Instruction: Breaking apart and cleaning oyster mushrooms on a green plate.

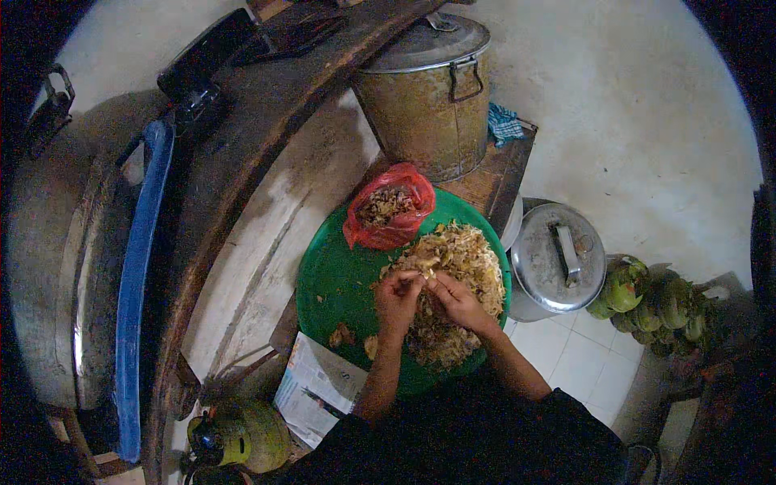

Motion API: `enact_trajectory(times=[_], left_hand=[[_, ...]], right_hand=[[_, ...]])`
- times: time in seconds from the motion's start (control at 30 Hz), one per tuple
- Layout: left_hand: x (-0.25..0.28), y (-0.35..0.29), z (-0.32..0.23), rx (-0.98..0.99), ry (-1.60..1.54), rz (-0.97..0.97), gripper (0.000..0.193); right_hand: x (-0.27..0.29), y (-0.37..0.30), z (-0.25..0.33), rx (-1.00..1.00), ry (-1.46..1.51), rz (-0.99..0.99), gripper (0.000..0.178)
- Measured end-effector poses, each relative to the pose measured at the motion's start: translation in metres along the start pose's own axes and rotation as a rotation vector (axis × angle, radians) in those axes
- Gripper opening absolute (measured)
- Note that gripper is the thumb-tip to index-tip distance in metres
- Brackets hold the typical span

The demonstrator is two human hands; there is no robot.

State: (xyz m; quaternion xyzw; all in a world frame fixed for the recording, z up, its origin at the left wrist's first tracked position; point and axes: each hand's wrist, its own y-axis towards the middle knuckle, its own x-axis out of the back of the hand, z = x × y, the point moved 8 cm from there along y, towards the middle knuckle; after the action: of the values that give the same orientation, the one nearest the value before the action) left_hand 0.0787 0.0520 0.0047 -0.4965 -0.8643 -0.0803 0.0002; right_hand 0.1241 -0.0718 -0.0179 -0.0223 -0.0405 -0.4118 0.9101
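Observation:
Both my hands meet over a heap of pale brown shredded food (pixel 454 331), perhaps shredded meat, on a round green tray (pixel 323 279). Between the fingertips sits a small pale yellowish piece of food (pixel 428 273). My left hand (pixel 397 302) pinches it from one side, and my right hand (pixel 461 302) from the other. Behind them on the tray stands an open red plastic bag (pixel 412 182) with darker brown scraps (pixel 385 208) inside. A few larger brown chunks (pixel 343 335) lie at the tray's near left.
A tall lidded metal pot (pixel 424 113) stands behind the tray; a smaller lidded pot (pixel 540 252) is at its right. Green fruits (pixel 647 299) lie farther right. Left are a dark wooden counter edge (pixel 267 153), a newspaper (pixel 318 381) and a green gas cylinder (pixel 257 434).

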Motion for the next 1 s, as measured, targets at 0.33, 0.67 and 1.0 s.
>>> enact_trajectory(times=[0.33,0.67,1.0], left_hand=[[-0.019,-0.015,-0.012,-0.337,0.736,0.065,0.028],[-0.008,-0.024,0.021,0.263,0.576,0.243,0.046],[-0.013,-0.025,-0.011,0.143,0.456,0.196,0.045]], right_hand=[[-0.002,-0.009,0.023,0.307,-0.222,-0.115,0.033],[0.026,0.001,-0.008,0.098,-0.251,-0.104,0.042],[0.023,-0.002,-0.012,-0.019,-0.138,-0.003,0.036]])
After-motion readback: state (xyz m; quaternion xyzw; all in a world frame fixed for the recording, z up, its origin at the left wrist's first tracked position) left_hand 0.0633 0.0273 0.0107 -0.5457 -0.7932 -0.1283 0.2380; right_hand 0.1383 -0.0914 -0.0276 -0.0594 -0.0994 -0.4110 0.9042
